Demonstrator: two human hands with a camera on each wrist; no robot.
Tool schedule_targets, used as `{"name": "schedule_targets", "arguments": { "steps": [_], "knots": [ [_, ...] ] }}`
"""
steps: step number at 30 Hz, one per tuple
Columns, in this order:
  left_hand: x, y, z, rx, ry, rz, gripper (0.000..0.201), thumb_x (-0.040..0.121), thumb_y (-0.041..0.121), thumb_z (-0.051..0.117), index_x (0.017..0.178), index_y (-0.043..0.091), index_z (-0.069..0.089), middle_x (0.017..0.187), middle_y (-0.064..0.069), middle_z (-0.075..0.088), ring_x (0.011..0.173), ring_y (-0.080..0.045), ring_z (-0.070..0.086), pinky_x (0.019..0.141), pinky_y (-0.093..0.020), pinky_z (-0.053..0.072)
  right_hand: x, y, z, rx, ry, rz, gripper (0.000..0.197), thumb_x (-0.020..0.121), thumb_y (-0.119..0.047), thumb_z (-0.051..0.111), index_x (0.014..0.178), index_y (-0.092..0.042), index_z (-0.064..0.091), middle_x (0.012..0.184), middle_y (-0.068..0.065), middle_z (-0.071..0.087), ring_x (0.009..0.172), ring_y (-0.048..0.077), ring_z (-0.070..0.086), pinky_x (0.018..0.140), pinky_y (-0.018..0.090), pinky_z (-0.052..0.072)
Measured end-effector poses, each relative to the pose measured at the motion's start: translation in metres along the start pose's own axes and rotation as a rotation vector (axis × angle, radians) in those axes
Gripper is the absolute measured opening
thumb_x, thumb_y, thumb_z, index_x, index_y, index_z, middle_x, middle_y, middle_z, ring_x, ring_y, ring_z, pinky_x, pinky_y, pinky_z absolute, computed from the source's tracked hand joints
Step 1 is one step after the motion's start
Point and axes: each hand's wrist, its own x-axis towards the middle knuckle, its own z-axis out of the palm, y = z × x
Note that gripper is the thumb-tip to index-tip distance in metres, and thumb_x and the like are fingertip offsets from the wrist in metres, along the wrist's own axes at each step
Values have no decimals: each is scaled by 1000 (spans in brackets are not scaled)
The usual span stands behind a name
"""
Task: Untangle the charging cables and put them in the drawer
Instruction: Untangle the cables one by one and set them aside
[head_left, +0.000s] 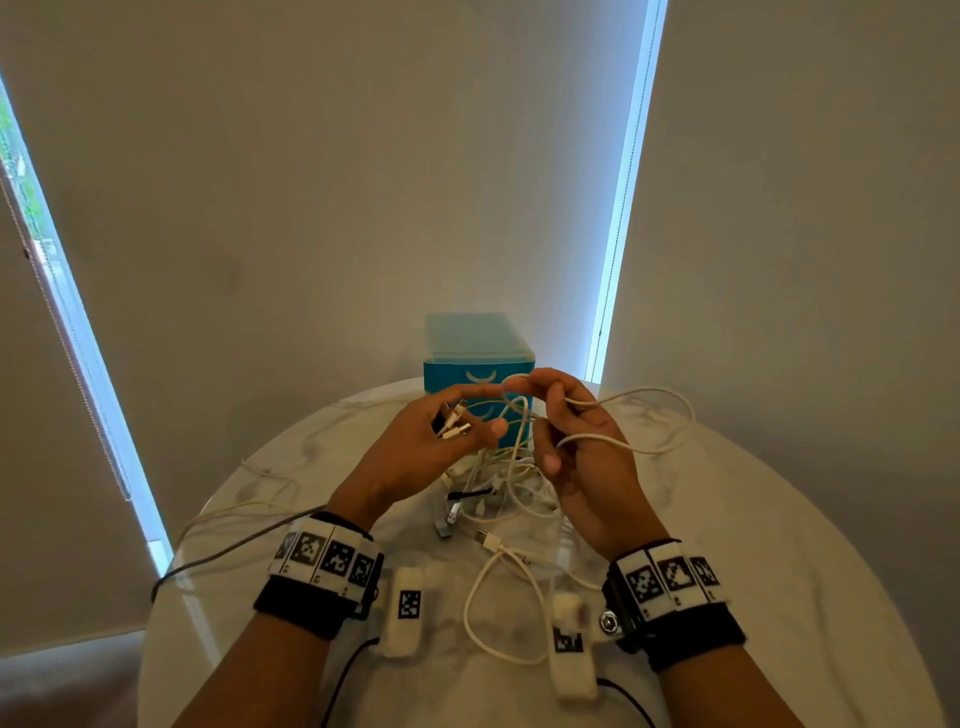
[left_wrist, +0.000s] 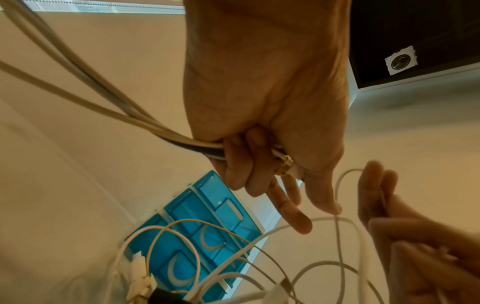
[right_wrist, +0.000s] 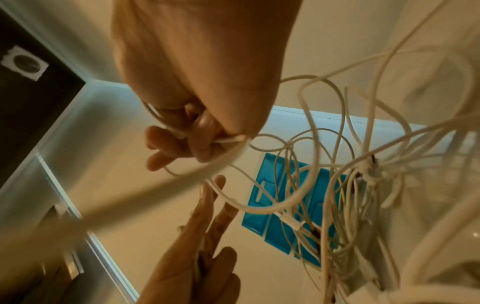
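Note:
A blue drawer unit (head_left: 478, 364) with crescent handles stands at the table's far edge, its drawers closed. In front of it lies a tangle of white charging cables (head_left: 498, 483) on the marble table (head_left: 753, 519). My left hand (head_left: 483, 410) is raised over the tangle and grips several cable ends, whose metal plugs (left_wrist: 283, 164) stick out past the curled fingers. My right hand (head_left: 540, 415) is close beside it, pinching a loop of white cable (head_left: 623, 400) that trails off to the right. The right wrist view shows the fingers (right_wrist: 197, 133) curled round that cable, above the tangle (right_wrist: 350, 185).
Two white tagged modules (head_left: 405, 608) (head_left: 571, 644) with black leads lie near the front edge. A loose white cable loop (head_left: 498, 608) lies between them. A grey cable (head_left: 234, 545) runs off the table's left rim. Blinds hang behind the table.

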Motion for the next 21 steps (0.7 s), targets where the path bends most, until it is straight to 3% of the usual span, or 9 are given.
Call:
{"name": "schedule_targets", "arguments": {
  "steps": [3, 5, 8, 11, 16, 18, 21],
  "knots": [
    [-1, -2, 3, 11, 27, 10, 19, 100, 46, 74, 114, 34, 80, 102, 8, 83, 100, -11, 79, 100, -51, 62, -3, -5, 3, 156, -66, 59, 30, 116, -24, 38, 123, -15, 65, 129, 10, 73, 47, 8, 44, 48, 32, 16],
    [-2, -1, 3, 39, 71, 27, 22, 101, 50, 71, 106, 30, 80, 101, 8, 82, 98, -11, 78, 98, -49, 62, -4, -5, 3, 216, -85, 93, 29, 115, -26, 39, 125, -16, 64, 127, 8, 72, 49, 8, 47, 44, 29, 14],
    [-2, 3, -2, -10, 67, 44, 17, 101, 38, 75, 115, 29, 77, 105, 9, 82, 101, -8, 78, 95, -35, 62, -5, -4, 4, 256, -65, 113, 30, 117, -25, 36, 124, -17, 64, 126, 7, 72, 52, 8, 49, 43, 27, 15],
    [-4, 5, -2, -16, -32, 58, 27, 96, 30, 82, 122, 30, 76, 110, 10, 81, 107, -8, 77, 97, -33, 62, -5, -4, 4, 271, -49, 118, 26, 113, -25, 40, 124, -18, 63, 127, 5, 73, 51, 8, 47, 44, 27, 14],
    [-3, 5, 3, 0, 38, 65, 15, 98, 36, 80, 106, 24, 81, 103, 10, 82, 99, -8, 78, 93, -36, 63, -3, 0, 7, 273, -35, 128, 33, 116, -29, 38, 135, -17, 62, 130, 7, 71, 54, 8, 51, 40, 23, 18],
    [-2, 3, 3, -13, 91, 65, 14, 98, 36, 80, 104, 24, 81, 100, 8, 82, 96, -10, 78, 92, -38, 65, -3, 0, 8, 240, -26, 155, 39, 112, -37, 46, 144, -19, 60, 126, 6, 73, 56, 8, 52, 36, 19, 22],
    [-1, 1, 0, -26, 234, 57, 13, 98, 38, 79, 100, 26, 80, 98, 8, 81, 95, -10, 77, 88, -32, 63, -5, -4, 15, -75, 4, 230, 47, 104, -41, 64, 145, -20, 54, 103, 2, 78, 52, 5, 58, 35, 16, 34]
  ]
}}
